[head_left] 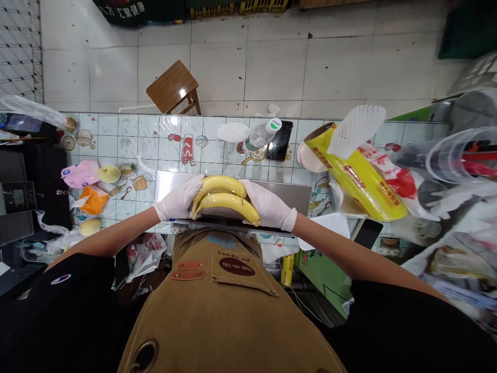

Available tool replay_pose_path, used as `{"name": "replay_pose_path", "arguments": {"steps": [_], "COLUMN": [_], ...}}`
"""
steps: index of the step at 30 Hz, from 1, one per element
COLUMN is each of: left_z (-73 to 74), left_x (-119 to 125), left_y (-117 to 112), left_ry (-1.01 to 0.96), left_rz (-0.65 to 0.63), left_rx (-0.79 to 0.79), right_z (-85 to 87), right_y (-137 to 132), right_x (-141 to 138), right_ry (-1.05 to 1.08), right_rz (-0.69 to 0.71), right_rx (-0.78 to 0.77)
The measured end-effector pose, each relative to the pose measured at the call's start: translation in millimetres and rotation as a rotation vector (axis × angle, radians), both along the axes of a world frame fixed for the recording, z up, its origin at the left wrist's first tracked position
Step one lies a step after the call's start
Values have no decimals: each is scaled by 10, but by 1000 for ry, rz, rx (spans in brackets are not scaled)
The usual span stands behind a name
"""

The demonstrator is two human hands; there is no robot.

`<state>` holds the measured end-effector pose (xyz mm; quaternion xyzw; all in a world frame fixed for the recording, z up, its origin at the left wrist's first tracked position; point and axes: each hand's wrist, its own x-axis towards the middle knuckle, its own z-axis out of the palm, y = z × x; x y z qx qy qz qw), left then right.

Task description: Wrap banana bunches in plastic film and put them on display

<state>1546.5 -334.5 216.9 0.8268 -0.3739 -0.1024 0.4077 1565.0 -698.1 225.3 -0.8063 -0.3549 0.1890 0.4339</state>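
A bunch of yellow bananas (227, 201) is held between my two hands, above a flat metal-topped machine (289, 192) on the table. My left hand (180, 198), in a white glove, is closed around the stem end; its fingertips are partly behind the fruit. The other end is gripped by my right hand (269, 204), gloved the same way, with its fingers along the far side of the bananas. Two bananas show, curving side by side.
A clear bottle (261, 137) and a dark phone (280, 141) stand beyond the machine. Yellow film rolls (361, 178) lie to the right, near another phone (366, 233). Pale round fruit (109, 173) and an orange wrapper (93, 200) sit left. A wooden stool (173, 85) is past the table.
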Motion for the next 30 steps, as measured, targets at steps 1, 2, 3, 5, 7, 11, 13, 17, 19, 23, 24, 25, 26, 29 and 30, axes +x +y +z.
{"name": "replay_pose_path", "arguments": {"steps": [1, 2, 3, 5, 7, 11, 13, 17, 19, 23, 24, 25, 26, 29, 30], "left_z": [13, 29, 48, 90, 131, 209, 243, 286, 304, 369, 390, 411, 431, 482, 496], "left_x": [14, 32, 51, 87, 116, 141, 135, 97, 81, 88, 97, 108, 119, 134, 129], "left_y": [0, -1, -2, -5, -9, -13, -9, 14, 29, 66, 79, 93, 106, 132, 131], "left_ry": [-6, -10, -12, -10, -8, 27, 75, 111, 118, 183, 205, 228, 250, 307, 326], "left_rz": [-10, -20, -29, -43, -55, -49, -40, -44, -52, -66, -66, -64, -60, -43, -42], "left_rx": [-8, -9, -5, 12, 22, 10, 20, 41, 35, 52, 61, 69, 74, 81, 84], "right_z": [-6, -14, -25, -65, -126, -236, -250, -201, -153, -15, 27, 69, 109, 194, 205], "right_y": [-7, -18, -32, -72, -120, -203, -222, -213, -194, -177, -186, -201, -221, -268, -263], "right_x": [7, 15, 23, 38, 50, 80, 96, 114, 118, 148, 158, 165, 167, 117, 79], "right_ry": [-13, -28, -48, -102, -161, -249, -278, -275, -237, -180, -172, -159, -138, 17, 111], "right_rz": [21, 47, 68, 96, 120, 159, 177, 189, 184, 230, 255, 276, 290, 259, 221], "right_rx": [-19, -40, -58, -79, -86, -89, -91, -69, -20, 32, 36, 40, 41, 41, 56]}}
